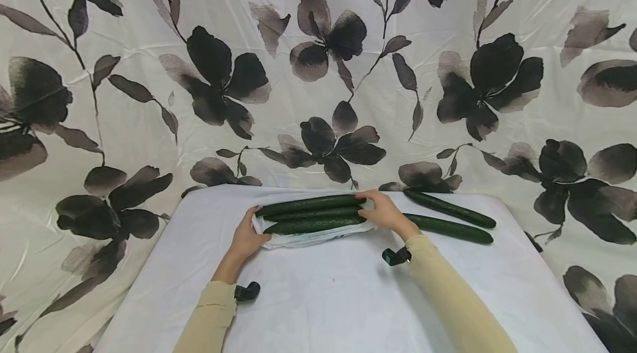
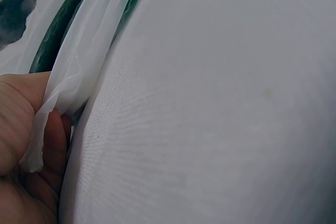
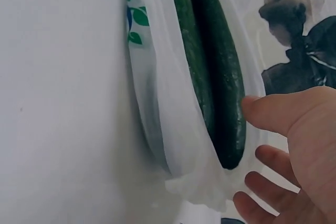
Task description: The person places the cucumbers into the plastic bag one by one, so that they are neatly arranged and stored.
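Near the far edge of a white-covered counter [image 1: 323,297], three dark green cucumbers [image 1: 313,224] lie side by side in an open white plastic bag [image 1: 298,240]. The person's left hand [image 1: 247,237] pinches the bag's rim at its left end between thumb and fingers. At the other end, the right hand [image 1: 384,211] has its fingers spread, thumb against a cucumber. Two loose cucumbers [image 1: 448,228] lie toward the counter's far right corner.

Two pale yellow sleeves [image 1: 450,289] are worn with two small black wrist cameras [image 1: 247,291], the right one partly teal.
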The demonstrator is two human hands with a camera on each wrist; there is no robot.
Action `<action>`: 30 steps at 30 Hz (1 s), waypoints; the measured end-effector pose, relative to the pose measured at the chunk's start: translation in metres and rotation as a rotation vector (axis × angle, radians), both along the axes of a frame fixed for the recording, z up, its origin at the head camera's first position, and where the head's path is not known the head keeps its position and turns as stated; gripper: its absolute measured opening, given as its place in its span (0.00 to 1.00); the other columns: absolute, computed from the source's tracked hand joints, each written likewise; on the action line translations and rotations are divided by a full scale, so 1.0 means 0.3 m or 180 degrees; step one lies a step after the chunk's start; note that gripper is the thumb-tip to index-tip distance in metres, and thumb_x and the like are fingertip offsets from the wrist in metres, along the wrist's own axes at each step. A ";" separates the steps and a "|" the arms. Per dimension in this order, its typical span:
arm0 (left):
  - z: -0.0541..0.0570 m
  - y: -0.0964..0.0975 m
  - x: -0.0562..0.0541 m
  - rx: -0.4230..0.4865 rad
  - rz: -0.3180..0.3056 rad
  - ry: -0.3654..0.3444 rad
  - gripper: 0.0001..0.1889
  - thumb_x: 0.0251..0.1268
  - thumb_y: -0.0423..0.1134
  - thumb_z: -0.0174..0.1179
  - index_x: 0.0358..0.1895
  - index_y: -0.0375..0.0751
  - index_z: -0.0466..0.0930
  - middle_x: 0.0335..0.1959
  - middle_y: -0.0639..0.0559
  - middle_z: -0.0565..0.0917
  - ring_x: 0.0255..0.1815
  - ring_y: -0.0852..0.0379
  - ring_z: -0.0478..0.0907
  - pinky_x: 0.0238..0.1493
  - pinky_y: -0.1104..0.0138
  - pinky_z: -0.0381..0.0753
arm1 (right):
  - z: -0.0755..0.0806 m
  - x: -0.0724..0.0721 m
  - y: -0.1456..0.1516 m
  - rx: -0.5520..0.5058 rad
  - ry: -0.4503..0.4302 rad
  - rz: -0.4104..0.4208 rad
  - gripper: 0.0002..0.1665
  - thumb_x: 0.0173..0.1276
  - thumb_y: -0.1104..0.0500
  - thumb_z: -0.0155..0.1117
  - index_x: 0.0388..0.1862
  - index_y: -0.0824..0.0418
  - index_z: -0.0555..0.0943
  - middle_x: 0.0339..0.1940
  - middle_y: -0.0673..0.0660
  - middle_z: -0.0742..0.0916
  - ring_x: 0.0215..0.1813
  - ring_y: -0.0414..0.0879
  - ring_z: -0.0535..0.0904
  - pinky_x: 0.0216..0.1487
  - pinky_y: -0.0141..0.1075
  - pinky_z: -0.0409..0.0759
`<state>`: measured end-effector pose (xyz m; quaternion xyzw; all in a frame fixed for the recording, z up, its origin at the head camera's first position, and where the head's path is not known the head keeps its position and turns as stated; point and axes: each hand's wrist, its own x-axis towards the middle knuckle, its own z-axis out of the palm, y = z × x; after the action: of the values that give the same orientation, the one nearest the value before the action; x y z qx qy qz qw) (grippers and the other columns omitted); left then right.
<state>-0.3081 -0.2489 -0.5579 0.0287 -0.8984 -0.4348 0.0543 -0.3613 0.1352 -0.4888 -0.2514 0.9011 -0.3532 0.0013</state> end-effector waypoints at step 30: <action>0.017 0.002 0.010 0.0013 -0.0035 -0.0043 0.51 0.49 0.33 0.69 0.76 0.38 0.48 0.70 0.30 0.62 0.68 0.31 0.61 0.64 0.41 0.62 | -0.004 0.127 0.458 0.0132 0.0455 -0.0595 0.18 0.63 0.64 0.68 0.52 0.66 0.81 0.51 0.64 0.82 0.53 0.63 0.77 0.52 0.57 0.75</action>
<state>-0.3050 -0.2484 -0.5529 0.0268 -0.8980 -0.4367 0.0458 -0.3231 0.2728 -0.4900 -0.1908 0.9255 -0.3143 -0.0907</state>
